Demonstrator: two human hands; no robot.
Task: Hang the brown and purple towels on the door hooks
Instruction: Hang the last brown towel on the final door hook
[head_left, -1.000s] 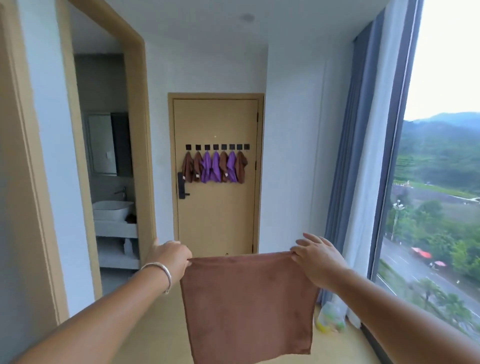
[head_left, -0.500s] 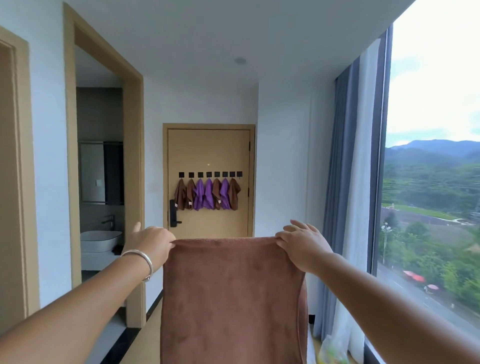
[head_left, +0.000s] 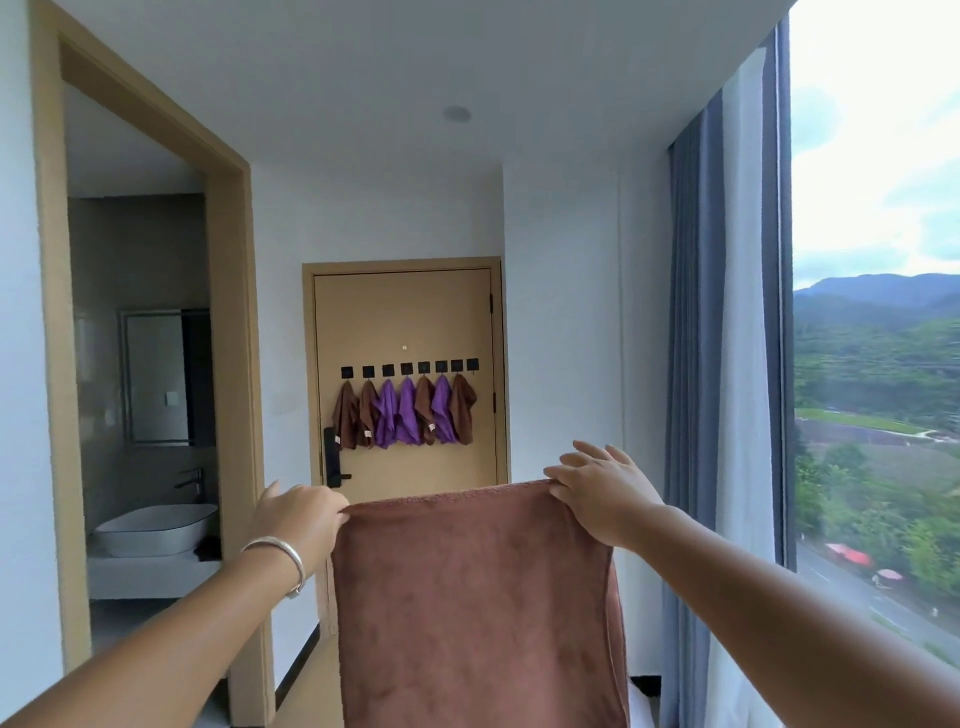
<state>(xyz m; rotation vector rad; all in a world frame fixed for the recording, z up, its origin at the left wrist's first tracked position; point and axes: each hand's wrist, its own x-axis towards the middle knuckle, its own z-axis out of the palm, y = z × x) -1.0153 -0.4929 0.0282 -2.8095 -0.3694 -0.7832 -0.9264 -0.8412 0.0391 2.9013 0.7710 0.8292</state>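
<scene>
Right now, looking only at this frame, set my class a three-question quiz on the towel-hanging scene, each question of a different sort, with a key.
1. True or false: the brown towel is pinched at its two top corners, one by the left hand and one by the right hand.
2. Multiple choice: how many towels already hang on the door? A) five B) seven C) nine
3. Fill the gap: in the row of hooks, the only bare one is at the far ____ end.

Key
1. True.
2. B: four brown, three purple.
3. Right: the rightmost hook carries nothing.
</scene>
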